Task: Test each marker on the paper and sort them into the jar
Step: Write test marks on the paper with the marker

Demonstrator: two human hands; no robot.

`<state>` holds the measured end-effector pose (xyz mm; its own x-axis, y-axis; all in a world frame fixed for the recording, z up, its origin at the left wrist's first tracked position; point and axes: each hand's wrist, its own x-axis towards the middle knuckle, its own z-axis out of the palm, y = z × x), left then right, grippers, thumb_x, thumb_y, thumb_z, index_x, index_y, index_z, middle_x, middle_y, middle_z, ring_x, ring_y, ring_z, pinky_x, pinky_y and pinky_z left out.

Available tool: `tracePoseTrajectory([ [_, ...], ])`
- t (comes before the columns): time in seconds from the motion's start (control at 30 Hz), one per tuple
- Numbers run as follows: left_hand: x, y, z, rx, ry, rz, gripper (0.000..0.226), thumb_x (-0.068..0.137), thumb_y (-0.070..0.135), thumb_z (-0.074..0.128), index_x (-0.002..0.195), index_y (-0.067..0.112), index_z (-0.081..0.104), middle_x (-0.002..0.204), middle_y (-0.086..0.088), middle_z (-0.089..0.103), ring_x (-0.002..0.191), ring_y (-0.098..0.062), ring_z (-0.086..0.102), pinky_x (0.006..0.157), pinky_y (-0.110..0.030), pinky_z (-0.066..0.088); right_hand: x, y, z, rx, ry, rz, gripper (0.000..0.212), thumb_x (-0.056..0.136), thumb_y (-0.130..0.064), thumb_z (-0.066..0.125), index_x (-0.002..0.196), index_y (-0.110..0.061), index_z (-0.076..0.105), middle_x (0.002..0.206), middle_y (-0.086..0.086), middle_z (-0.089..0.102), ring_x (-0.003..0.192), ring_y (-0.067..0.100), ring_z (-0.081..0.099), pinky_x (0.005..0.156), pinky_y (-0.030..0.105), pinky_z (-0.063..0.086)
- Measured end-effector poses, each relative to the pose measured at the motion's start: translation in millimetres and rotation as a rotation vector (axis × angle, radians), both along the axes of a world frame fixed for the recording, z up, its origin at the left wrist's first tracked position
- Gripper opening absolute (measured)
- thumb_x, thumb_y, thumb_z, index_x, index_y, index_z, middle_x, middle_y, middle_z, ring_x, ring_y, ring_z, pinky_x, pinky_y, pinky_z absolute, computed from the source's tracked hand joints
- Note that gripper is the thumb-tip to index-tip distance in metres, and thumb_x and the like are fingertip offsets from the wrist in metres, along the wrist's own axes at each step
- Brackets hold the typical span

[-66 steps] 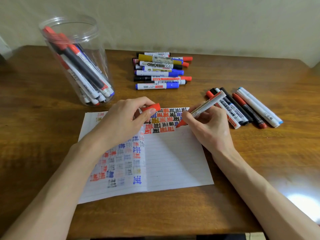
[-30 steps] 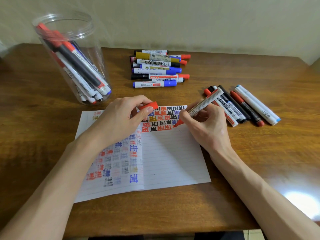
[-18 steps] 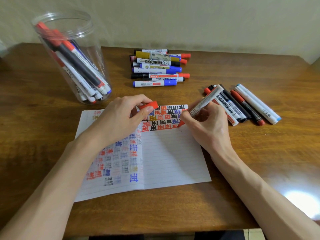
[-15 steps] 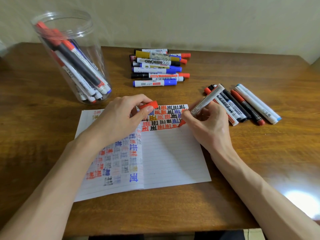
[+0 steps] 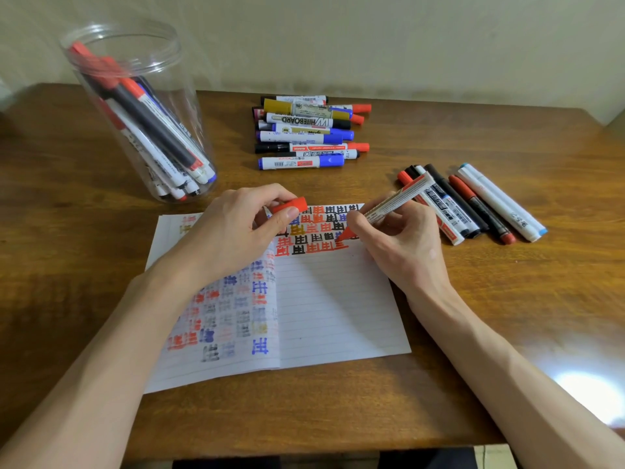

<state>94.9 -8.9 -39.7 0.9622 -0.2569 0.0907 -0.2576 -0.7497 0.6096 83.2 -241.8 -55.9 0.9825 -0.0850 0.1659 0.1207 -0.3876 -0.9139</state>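
Red marker is held in the R hand, grip closed round the barrel near the nib end, pen-style, w/ tip set on the paper at the end of the lowest row of test marks. Barrel is tilted up & away toward 2 o'clock, so the stroke can be seen beneath it. R wrist is laid at the page's right edge, forearm brought in from 5 o'clock, prob. for steadiness.

Red cap is pinched btwn thumb & fingers of the L hand, grip narrow on it, held at approx. 10 o'clock of the nib. This is judged to allow fast recapping once the mark is checked. L hand appears rested on the page's left half, which would also pin the sheet. L forearm is brought in from 7 o'clock.

Jar, open-topped, is stood at 10 o'clock on the bench, part-filled w/ markers leaning inside. Capped pile is laid at 12 o'clock, a second row at 2 o'clock, just beside the R hand. Which group is untested can't be told.
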Motion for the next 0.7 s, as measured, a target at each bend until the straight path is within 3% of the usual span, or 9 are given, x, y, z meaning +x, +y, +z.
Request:
tracePoseTrajectory([
  [0.37,-0.5,-2.4,-0.3,0.003,-0.001,0.008,0.034,0.102,0.047,0.053,0.132,0.033,0.062,0.121,0.013,0.069,0.104,-0.002,0.061,0.077,-0.017,0.049,1.1,-0.4,-1.8,-0.049,0.022,-0.003,0.006,0.09,-0.019,0.077,0.087,-0.014,0.076,0.084,-0.007,0.08,0.079,0.003,0.077,0.069,0.024,0.063],
  [0.57,-0.1,-2.7,-0.5,0.009,-0.003,0.009,0.035,0.101,0.048,0.052,0.131,0.034,0.061,0.122,0.013,0.069,0.106,-0.003,0.062,0.077,-0.016,0.049,2.3,-1.0,-1.4,-0.001,0.022,-0.038,0.007,0.09,-0.017,0.077,0.086,-0.012,0.075,0.084,-0.004,0.08,0.077,0.003,0.076,0.064,0.015,0.056],
  [0.7,-0.4,-3.4,-0.3,0.014,-0.001,0.008,0.035,0.101,0.049,0.052,0.131,0.034,0.062,0.119,0.014,0.069,0.105,-0.004,0.064,0.078,-0.02,0.053,1.7,-0.8,-1.4,-0.019,0.015,-0.044,0.009,0.091,-0.019,0.077,0.087,-0.013,0.074,0.085,-0.004,0.08,0.079,0.003,0.076,0.067,0.018,0.059],
])
